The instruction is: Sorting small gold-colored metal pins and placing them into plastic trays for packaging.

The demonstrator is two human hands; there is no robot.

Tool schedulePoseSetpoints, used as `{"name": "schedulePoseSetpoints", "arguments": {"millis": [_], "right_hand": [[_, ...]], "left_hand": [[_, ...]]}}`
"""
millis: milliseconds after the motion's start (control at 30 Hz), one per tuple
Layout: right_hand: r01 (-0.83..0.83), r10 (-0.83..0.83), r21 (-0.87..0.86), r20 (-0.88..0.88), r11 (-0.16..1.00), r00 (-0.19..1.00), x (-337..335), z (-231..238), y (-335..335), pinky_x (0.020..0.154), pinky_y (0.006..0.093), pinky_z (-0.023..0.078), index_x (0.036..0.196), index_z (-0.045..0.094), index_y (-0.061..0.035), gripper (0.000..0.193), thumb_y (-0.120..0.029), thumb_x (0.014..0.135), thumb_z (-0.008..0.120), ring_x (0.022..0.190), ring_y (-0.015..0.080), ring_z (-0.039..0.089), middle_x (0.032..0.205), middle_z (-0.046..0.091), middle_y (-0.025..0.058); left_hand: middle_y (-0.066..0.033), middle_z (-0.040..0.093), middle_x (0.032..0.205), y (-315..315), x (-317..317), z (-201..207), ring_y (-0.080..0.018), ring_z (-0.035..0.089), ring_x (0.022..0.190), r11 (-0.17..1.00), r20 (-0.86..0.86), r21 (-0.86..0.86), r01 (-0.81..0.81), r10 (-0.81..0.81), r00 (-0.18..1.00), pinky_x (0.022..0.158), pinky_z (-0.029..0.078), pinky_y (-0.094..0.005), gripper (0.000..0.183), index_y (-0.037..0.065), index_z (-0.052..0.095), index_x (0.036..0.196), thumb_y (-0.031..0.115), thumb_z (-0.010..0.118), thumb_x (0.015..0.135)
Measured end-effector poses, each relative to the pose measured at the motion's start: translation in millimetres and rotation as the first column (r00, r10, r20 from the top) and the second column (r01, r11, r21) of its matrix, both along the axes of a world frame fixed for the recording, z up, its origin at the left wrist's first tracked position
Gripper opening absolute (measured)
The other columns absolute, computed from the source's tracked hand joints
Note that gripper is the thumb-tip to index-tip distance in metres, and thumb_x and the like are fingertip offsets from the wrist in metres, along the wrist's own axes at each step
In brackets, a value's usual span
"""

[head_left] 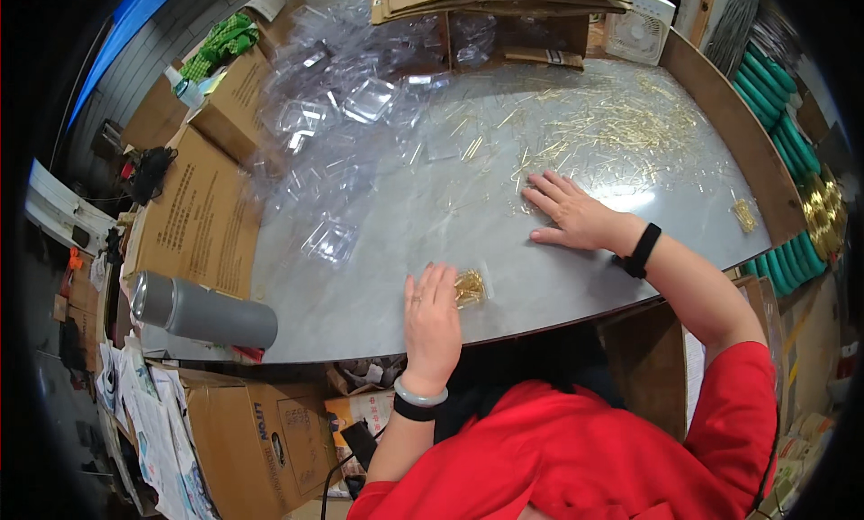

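On the grey tabletop my right hand (574, 216) lies flat with its fingers spread. Its fingertips reach the near edge of a wide scatter of thin gold-coloured metal pins (603, 124). Close to the front edge, my left hand (432, 322) has its fingers stretched out, side by side, against the left side of a small clear plastic box (487, 284). Inside that box is a heap of gold pins (469, 288). The left thumb is mostly hidden. A small separate bunch of gold pins (744, 215) lies at the table's right end.
Many clear plastic boxes (369, 99) pile up at the left and back. A grey bottle (211, 311) lies at the left front, beside a cardboard box (193, 214). A white fan (639, 27) stands at the back; a cardboard wall (742, 128) borders the right.
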State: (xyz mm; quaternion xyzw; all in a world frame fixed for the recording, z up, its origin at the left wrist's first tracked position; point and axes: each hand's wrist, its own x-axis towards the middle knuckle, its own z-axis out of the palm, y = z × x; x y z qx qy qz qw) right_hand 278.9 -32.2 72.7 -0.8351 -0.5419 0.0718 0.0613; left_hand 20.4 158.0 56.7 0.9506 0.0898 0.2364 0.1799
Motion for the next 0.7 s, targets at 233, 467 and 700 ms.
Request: {"name": "schedulePoseSetpoints", "arguments": {"millis": [233,467,700], "right_hand": [[-0.113,0.111,0.051,0.038,0.992,0.993,-77,-1,-31,0.123,0.0568,0.019,0.154,0.037,-0.0066,0.077,-0.059,0.099,0.049,0.151,0.0413,0.024,0.163,0.028,0.0197],[0.044,-0.063,0.137,0.136,0.990,0.989,-93,-16,-42,0.121,0.0596,0.018,0.151,0.044,-0.0101,0.068,-0.052,0.098,0.053,0.149,0.0381,0.030,0.160,0.037,0.0152],[0.300,-0.360,0.283,0.190,0.911,0.913,-112,-25,-9,0.121,0.0563,0.021,0.149,0.047,-0.0090,0.065,-0.049,0.098,0.055,0.147,0.0361,0.034,0.158,0.041,0.0145]], "left_hand": [[-0.0200,0.059,0.134,19,-1,-8,-0.0383,0.050,0.133,0.998,0.051,-0.056,-0.037,0.040,0.998,0.117,0.033,-0.0538,0.034,-0.002,0.056,0.132,0.004,0.052,0.099],[-0.0199,0.063,0.122,-7,-24,-1,-0.0409,0.058,0.115,0.996,0.376,-0.077,0.033,-0.001,0.927,0.104,0.042,-0.0485,0.033,-0.002,0.062,0.124,-0.005,0.055,0.092],[-0.0184,0.060,0.122,-42,-13,-17,-0.0386,0.057,0.112,0.966,0.164,-0.099,0.240,-0.222,0.961,0.099,0.046,-0.0474,0.036,-0.003,0.061,0.124,0.000,0.065,0.088]]}}
